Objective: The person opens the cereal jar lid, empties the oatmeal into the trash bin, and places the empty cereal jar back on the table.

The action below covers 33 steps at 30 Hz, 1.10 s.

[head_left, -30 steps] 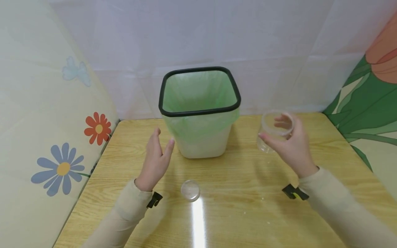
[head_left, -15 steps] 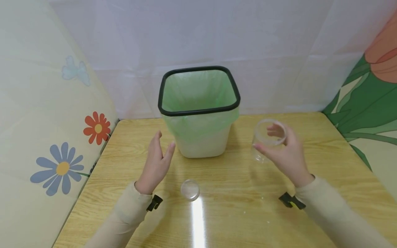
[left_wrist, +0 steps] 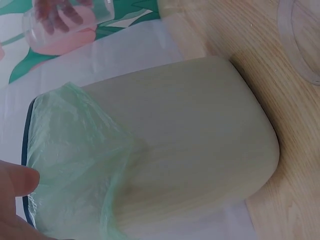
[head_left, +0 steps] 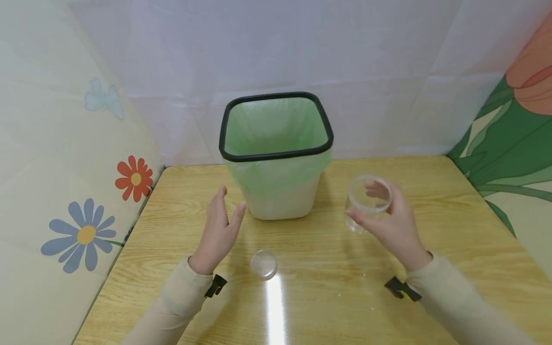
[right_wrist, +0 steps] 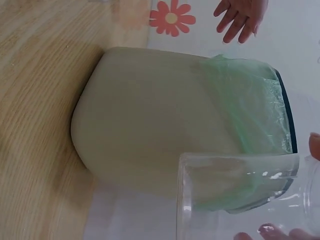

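Observation:
In the head view my right hand (head_left: 398, 227) grips a clear plastic jar (head_left: 350, 218) by its sides, thumb on the near side and fingers behind. The jar's open mouth faces up, and in the right wrist view the jar (right_wrist: 230, 165) looks see-through with nothing inside. My left hand (head_left: 215, 235) hovers left of the trash bin, fingers straight, thumb spread, holding nothing. A round clear lid (head_left: 264, 264) lies on the table between the hands. The white trash bin (head_left: 282, 203) stands behind, lined with a green bag (head_left: 276, 127) under a black rim.
The wooden table (head_left: 310, 297) carries a bright light reflection near its front and a few tiny specks. A white cloth (head_left: 388, 72) hangs behind the bin. Panels with painted flowers (head_left: 86, 235) flank both sides.
My right hand has brought the jar leftward and nearer to me. The left hand has shifted only slightly toward me; bin and lid stay in place.

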### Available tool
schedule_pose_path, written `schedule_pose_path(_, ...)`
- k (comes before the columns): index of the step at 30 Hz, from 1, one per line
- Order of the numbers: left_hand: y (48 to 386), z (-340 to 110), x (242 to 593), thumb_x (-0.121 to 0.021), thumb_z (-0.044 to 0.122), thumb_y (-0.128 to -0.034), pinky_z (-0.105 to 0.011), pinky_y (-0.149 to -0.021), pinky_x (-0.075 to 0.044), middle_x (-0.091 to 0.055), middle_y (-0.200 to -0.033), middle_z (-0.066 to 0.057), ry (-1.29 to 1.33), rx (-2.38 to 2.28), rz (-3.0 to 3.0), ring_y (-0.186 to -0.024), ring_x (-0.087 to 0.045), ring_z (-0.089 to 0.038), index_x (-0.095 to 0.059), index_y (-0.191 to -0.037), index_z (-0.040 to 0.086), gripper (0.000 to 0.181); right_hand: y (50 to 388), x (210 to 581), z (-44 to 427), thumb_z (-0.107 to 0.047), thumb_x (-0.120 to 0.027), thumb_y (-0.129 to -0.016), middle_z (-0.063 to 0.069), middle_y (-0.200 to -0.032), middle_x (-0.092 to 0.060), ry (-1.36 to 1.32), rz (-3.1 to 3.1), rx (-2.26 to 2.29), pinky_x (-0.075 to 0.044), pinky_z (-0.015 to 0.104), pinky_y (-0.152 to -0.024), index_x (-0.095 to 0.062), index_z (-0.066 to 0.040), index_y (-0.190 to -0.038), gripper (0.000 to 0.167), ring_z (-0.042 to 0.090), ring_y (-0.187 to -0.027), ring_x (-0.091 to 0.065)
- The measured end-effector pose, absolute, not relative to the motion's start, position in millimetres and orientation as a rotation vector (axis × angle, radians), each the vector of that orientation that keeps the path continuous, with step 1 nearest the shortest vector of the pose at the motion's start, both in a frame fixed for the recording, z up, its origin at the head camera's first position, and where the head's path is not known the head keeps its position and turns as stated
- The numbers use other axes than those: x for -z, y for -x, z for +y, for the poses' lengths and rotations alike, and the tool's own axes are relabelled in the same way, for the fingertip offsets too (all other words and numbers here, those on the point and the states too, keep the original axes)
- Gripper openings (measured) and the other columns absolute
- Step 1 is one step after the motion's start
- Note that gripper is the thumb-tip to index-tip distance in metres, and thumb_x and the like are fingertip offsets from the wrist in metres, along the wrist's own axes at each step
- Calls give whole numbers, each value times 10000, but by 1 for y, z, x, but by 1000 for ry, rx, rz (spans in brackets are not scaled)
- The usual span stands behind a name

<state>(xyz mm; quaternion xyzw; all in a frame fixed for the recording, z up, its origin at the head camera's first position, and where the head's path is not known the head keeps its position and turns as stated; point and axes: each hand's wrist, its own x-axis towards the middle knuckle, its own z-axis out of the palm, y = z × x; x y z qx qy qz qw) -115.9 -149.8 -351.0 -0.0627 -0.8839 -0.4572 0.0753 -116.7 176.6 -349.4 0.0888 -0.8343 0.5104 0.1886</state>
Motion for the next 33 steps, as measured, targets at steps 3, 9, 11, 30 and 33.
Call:
schedule_pose_path(3,114,-150,351,-459,301,-1040,-532,-1136,-154,-175,-1537,-292,182,1385,-2655,-1425,-150,-395,-119,-1496,-111,703,116,354,176,3,-820,-736,64,-1225,-543,-242,-2363,-1483,-363,198,-873,-456,39,-1340,706,84,-1090,-488)
schedule_pose_path(9,112,-149,353,-463,308,-1038,-515,-1142,-150,-169,-1544,-282,179,1403,-2659,-1431,-144,-376,-114,-1499,-108,713,114,364,173,71,-805,-717,211,-1270,-501,-263,-2368,-1558,-357,102,-918,-412,97,-1326,726,56,-1117,-439)
schedule_pose_path(11,111,-149,354,-466,312,-1037,-521,-1141,-149,-171,-1543,-284,183,1393,-2662,-1431,-144,-380,-120,-1497,-109,714,113,367,171,87,-805,-706,223,-1271,-492,-281,-2366,-1566,-360,84,-914,-398,110,-1323,740,87,-1128,-441)
schedule_pose_path(30,105,-144,361,-488,300,-1029,-542,-1133,-157,-186,-1531,-300,193,1386,-2673,-1422,-154,-408,-138,-1490,-119,714,109,386,166,22,-824,-717,226,-1295,-472,-295,-2456,-1643,-367,549,-983,-391,85,-1301,729,352,-1203,-427)
schedule_pose_path(33,104,-142,363,-501,279,-1025,-547,-1129,-166,-201,-1520,-313,203,1378,-2666,-1415,-168,-417,-150,-1482,-131,708,109,390,165,18,-825,-717,246,-1304,-463,-265,-2469,-1672,-360,580,-976,-378,91,-1325,758,383,-1206,-422)
